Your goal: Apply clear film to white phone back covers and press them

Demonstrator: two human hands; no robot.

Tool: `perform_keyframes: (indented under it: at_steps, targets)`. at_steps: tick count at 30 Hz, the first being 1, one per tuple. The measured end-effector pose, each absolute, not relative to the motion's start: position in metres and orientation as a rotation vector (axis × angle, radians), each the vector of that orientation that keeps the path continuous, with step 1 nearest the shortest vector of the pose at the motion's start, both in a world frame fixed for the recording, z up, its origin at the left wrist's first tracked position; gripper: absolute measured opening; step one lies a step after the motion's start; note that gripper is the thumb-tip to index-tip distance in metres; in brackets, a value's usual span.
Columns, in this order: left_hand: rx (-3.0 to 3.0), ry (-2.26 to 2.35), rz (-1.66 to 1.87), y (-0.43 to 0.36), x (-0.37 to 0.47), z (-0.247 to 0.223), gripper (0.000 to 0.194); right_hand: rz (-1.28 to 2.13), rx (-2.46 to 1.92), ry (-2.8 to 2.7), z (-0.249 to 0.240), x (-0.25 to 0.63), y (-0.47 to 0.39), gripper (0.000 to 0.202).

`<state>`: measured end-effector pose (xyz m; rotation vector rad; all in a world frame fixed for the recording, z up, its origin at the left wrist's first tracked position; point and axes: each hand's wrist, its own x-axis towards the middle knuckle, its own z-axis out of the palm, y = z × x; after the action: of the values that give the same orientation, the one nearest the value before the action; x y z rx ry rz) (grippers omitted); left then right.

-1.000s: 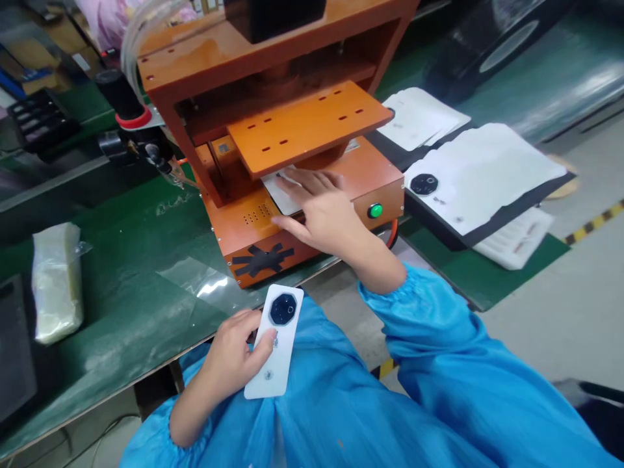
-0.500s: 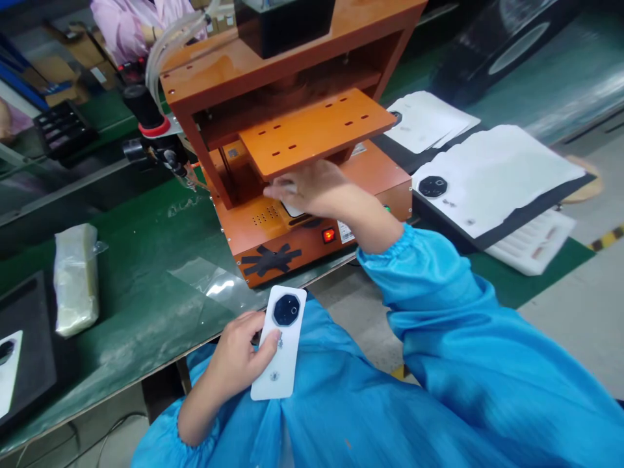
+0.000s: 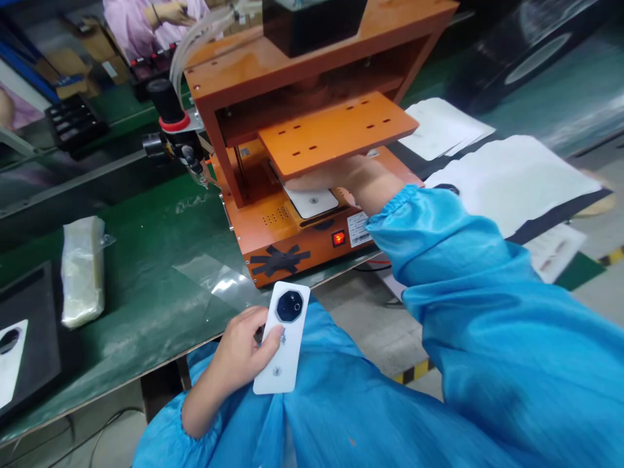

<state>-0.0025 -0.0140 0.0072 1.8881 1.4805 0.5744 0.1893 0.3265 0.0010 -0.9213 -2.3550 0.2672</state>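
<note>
My left hand (image 3: 246, 341) grips a white phone back cover (image 3: 287, 354) with a black octagonal camera window, held upright above my lap with the thumb across its face. Under the raised orange plate (image 3: 336, 133) of a press machine (image 3: 292, 253), my right hand (image 3: 336, 174) reaches in, stretched out flat over another white phone back cover (image 3: 314, 203). That cover lies on the machine's base, its near end in sight and its far end hidden by the hand and the plate. Some of my right fingertips are hidden too.
White stacked covers (image 3: 517, 182) lie on dark boards at the right. A plastic-wrapped bundle (image 3: 82, 273) and a black mat (image 3: 36, 325) with one cover are on the left. A regulator (image 3: 168, 110) stands beside the press. Across the bench, a person in pink sleeves (image 3: 129, 26) works.
My right hand has gone deeper under the plate, and the cover below it now shows more of its near end. My left hand keeps its hold. The view has shifted slightly.
</note>
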Motion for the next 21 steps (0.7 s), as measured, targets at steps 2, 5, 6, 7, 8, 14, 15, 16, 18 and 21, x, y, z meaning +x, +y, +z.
perform_keyframes:
  at_steps: [2,5,6,7,8,14,15,16,18,21]
  targets:
    - [2.022,1.482,0.599,-0.012,-0.003,0.009,0.03,0.243,-0.952,-2.47,0.006,0.191,0.319,0.068]
    - [2.224,1.459,0.664,-0.01,-0.002,0.004,0.025,0.169,-1.066,-2.342,0.003,0.22,0.282,0.053]
    - [2.284,1.458,0.69,-0.009,-0.001,0.001,0.023,0.135,-1.111,-2.213,-0.003,0.236,0.264,0.044]
    - [2.341,1.467,0.71,-0.008,-0.001,-0.003,0.022,0.1,-1.153,-2.047,-0.011,0.254,0.245,0.038]
    - [2.399,1.485,0.723,-0.007,0.0,-0.008,0.021,0.059,-1.191,-1.88,-0.021,0.272,0.225,0.036]
    - [2.635,1.609,0.583,0.007,0.008,-0.024,0.029,-0.165,-1.406,-1.624,-0.09,0.336,0.15,0.043]
    - [2.654,1.624,0.556,0.009,0.009,-0.024,0.03,-0.172,-1.431,-1.679,-0.097,0.336,0.146,0.045]
    - [2.672,1.636,0.535,0.011,0.01,-0.023,0.03,-0.171,-1.454,-1.723,-0.101,0.335,0.144,0.048]
    - [2.715,1.653,0.497,0.014,0.013,-0.02,0.031,-0.157,-1.491,-1.767,-0.104,0.333,0.143,0.053]
    - [2.781,1.697,0.403,0.018,0.017,-0.016,0.033,-0.133,-1.48,-1.781,-0.102,0.332,0.145,0.055]
